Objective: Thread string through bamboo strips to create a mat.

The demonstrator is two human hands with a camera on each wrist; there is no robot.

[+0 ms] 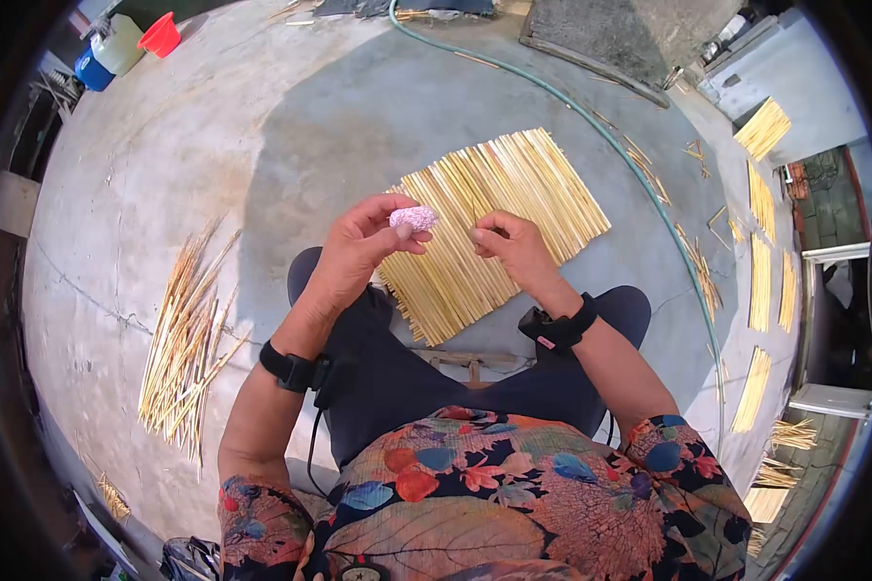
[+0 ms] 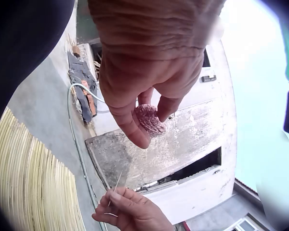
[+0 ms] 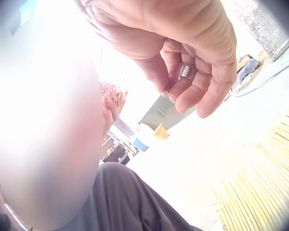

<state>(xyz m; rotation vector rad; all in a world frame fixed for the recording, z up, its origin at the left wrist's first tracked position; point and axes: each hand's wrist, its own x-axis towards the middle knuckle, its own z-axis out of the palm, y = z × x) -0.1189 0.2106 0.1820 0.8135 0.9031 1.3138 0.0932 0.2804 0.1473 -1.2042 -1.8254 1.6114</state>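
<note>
My left hand (image 1: 358,247) grips a small pink wad of thread (image 1: 414,219) between thumb and fingers. In the left wrist view the wad (image 2: 151,121) looks crinkled and oblong. Across from it, my right hand (image 1: 516,254) pinches a thin needle (image 2: 118,180) between thumb and fingertip, with its point upward. A dimpled metal thimble ring (image 3: 187,71) circles one finger of that hand. Beneath both hands lies a mat of pale straw stalks (image 1: 499,232), set side by side on the ground in front of the knees.
Loose stalks (image 1: 186,353) lie in a heap at the left. A green hose (image 1: 591,121) curves past the mat's far side and down the right. Several stalk bundles (image 1: 761,281) lie along the right. A red bucket (image 1: 162,36) and a white jug (image 1: 118,45) stand far left.
</note>
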